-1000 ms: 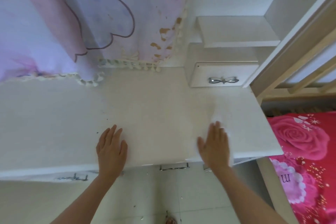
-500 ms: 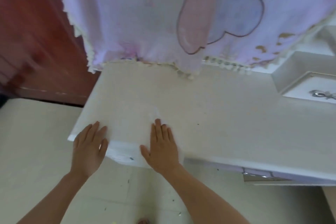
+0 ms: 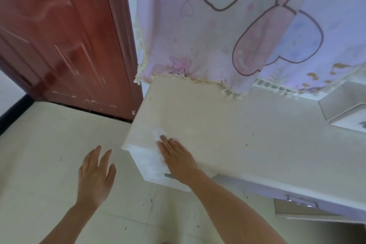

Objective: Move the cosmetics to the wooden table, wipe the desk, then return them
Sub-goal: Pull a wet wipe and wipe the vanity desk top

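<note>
A person is wiping a pale tabletop [image 3: 227, 134] at its near corner. The right hand [image 3: 176, 156] is lying flat, its fingers [image 3: 168, 144] straight and pressing a thin white wipe [image 3: 157, 133] that is showing just ahead of them. The left hand [image 3: 95, 176] is hovering over the tiled floor [image 3: 49, 144], left of those fingers and apart from them, its own fingers released, spread and holding nothing. No cosmetics are showing anywhere in view, which suggests the clearing is done and the wiping is under way. A patterned cloth [image 3: 217, 35] is hanging onto the back edge well beyond the fingers, and a red-brown door [image 3: 59, 35] is standing beyond them to the left. A few dark specks [image 3: 246, 144] are lying to the right of the fingers. Doing this step well likely means pressing the palm flat, sweeping in overlapping passes toward those specks, and not letting the wipe slide off the corner.
</note>
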A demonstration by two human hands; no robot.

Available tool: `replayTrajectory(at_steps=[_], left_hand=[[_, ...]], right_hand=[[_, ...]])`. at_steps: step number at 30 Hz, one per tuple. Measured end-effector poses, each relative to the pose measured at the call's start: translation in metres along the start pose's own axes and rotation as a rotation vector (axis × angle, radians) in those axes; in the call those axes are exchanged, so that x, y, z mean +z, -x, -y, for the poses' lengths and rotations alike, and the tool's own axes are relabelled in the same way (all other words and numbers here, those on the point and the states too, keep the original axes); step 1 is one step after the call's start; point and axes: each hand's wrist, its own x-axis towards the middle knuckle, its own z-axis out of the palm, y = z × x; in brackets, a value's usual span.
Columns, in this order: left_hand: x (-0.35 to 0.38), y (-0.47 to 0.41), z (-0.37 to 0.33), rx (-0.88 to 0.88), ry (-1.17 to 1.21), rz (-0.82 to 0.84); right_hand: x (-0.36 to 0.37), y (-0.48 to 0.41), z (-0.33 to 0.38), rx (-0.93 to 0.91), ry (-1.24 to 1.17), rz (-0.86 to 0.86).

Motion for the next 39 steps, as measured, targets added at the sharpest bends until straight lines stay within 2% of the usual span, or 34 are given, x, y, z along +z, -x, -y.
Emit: replayTrajectory(at_steps=[3, 9, 14, 18, 24, 26, 31, 39], left_hand=[[0.003, 0.007, -0.026, 0.06, 0.011, 0.004], [0.008, 0.021, -0.109, 0.13, 0.134, 0.022], [0.008, 0.056, -0.167, 0.098, 0.191, -0.002], [0.012, 0.099, -0.203, 0.066, 0.151, -0.046], [0.016, 0.172, -0.282, -0.004, 0.18, -0.105], [0.011, 0.193, -0.3, -0.018, 0.195, -0.118], [-0.021, 0.223, -0.307, -0.076, 0.175, -0.19], [-0.112, 0.287, -0.269, -0.302, 0.101, -0.356]], right_hand=[[0.009, 0.044, -0.025, 0.107, -0.015, -0.048], [0.011, 0.139, -0.083, 0.379, -0.014, -0.038], [0.0, 0.215, -0.127, 0.583, -0.187, -0.187], [0.0, 0.285, -0.181, 0.692, -0.247, 0.056], [-0.017, 0.383, -0.251, 0.871, -0.353, 0.123], [-0.028, 0.403, -0.261, 0.856, -0.399, 0.09], [-0.074, 0.396, -0.256, 0.666, -0.447, -0.026], [-0.162, 0.333, -0.161, 0.214, -0.671, -0.093]])
